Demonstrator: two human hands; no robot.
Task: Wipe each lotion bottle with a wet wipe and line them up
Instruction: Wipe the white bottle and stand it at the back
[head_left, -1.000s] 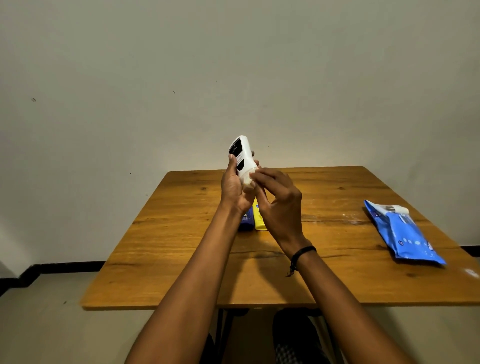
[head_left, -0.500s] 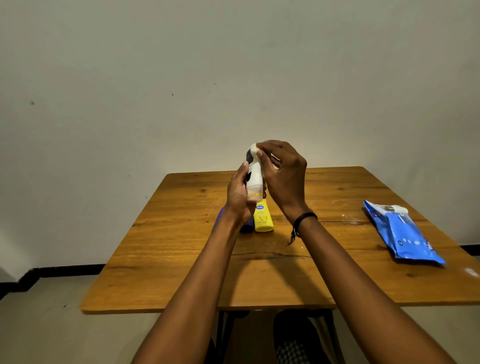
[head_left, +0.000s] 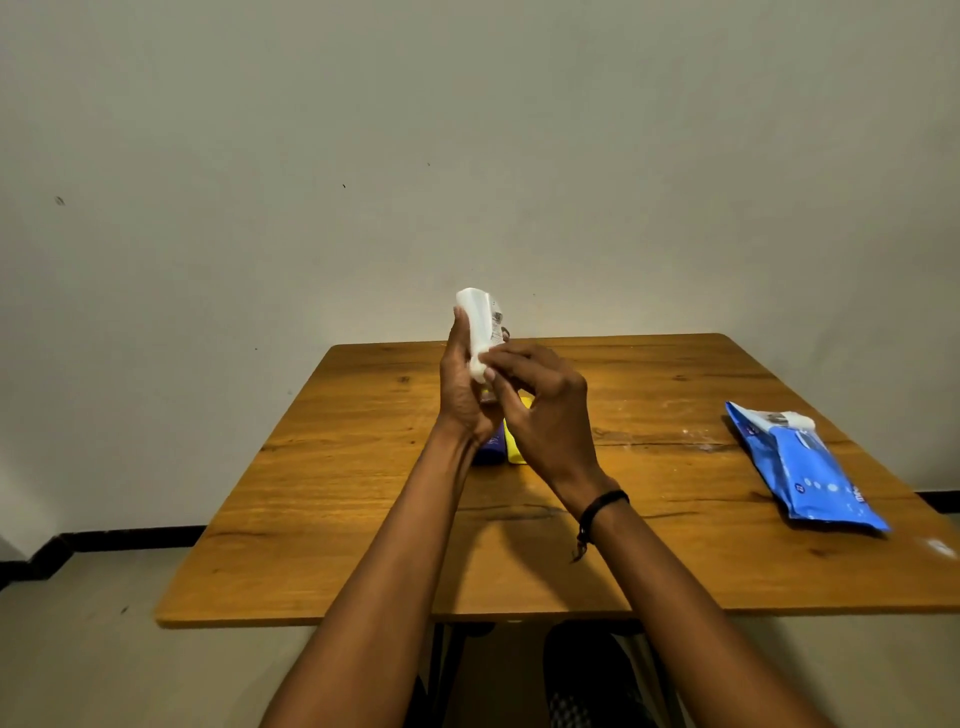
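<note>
Obs.: white bottle (head_left: 480, 322) is held up in the air above the far half of the wooden table (head_left: 363, 519), tilted slightly, with its broad end uppermost and its printed label facing right.

Left hand (head_left: 465, 387): fingers curled round the bottle from the left, thumb lying up along its near side. The grip covers the lower half, and the upper half stands clear above the hand.

Right hand (head_left: 548, 415): just right of and below the bottle, fingers bent, fingertips (head_left: 488, 373) closed in a pinch against the bottle's narrow lower end, touching the left hand's palm side. A small white patch sits at the pinch. I cannot tell whether it is a wipe or the bottle itself. Black wristband (head_left: 602, 504) on this wrist.

On the table, directly behind and below the hands: blue bottle (head_left: 491, 448) and yellow bottle (head_left: 515, 451), side by side and touching, mostly hidden by the hands.

Blue wipe pack (head_left: 815, 478) lies flat near the table's right edge, well apart from the hands, with a white sheet showing at its far end.
</note>
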